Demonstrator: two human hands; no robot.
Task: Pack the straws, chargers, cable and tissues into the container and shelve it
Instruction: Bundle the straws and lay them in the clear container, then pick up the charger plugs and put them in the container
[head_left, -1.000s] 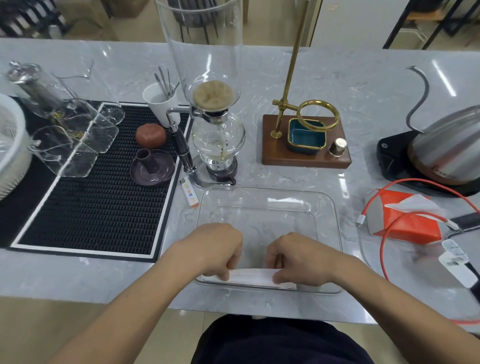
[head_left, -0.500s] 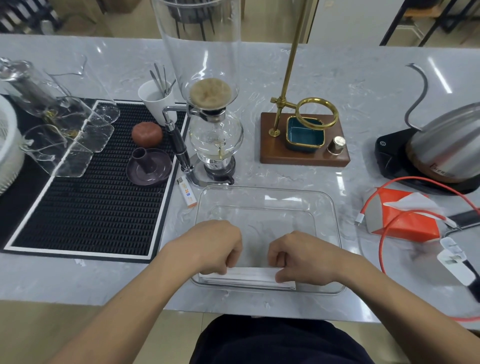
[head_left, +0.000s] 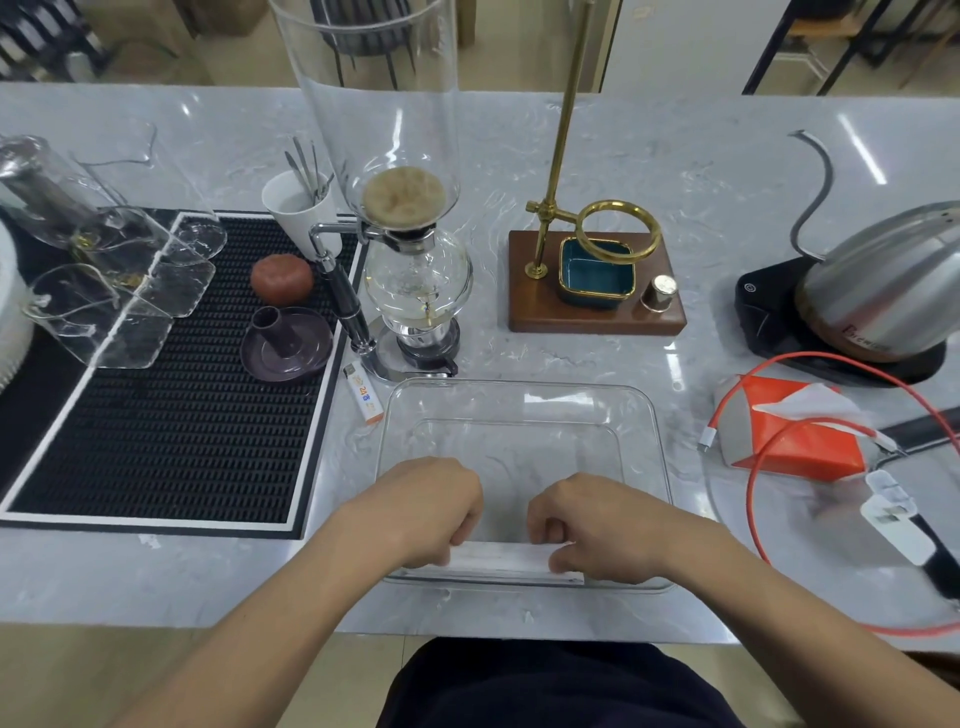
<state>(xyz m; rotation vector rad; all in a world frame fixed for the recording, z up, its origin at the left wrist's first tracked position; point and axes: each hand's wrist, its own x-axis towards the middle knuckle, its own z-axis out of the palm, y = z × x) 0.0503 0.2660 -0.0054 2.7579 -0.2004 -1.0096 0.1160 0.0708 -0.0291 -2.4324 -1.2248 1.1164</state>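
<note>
A clear plastic container (head_left: 522, 397) sits on the marble counter in front of me. Inside its near edge lies a white bundle of wrapped straws (head_left: 498, 557). My left hand (head_left: 421, 512) pinches the bundle's left end and my right hand (head_left: 597, 525) pinches its right end. To the right lies an orange and white tissue pack (head_left: 784, 431) with a red cable (head_left: 753, 493) looped over it. Two white chargers (head_left: 891, 506) lie right of the pack.
A glass siphon coffee maker (head_left: 415, 280) stands just behind the container, a lighter (head_left: 362, 397) beside it. A black ribbed mat (head_left: 171, 426) with glassware and a purple dish fills the left. A wooden stand with a brass ring (head_left: 597, 291) and a steel kettle (head_left: 878, 291) stand behind.
Both hands stay on the straw bundle at the container's near edge, with only a slight shift. The view has tilted a little.
</note>
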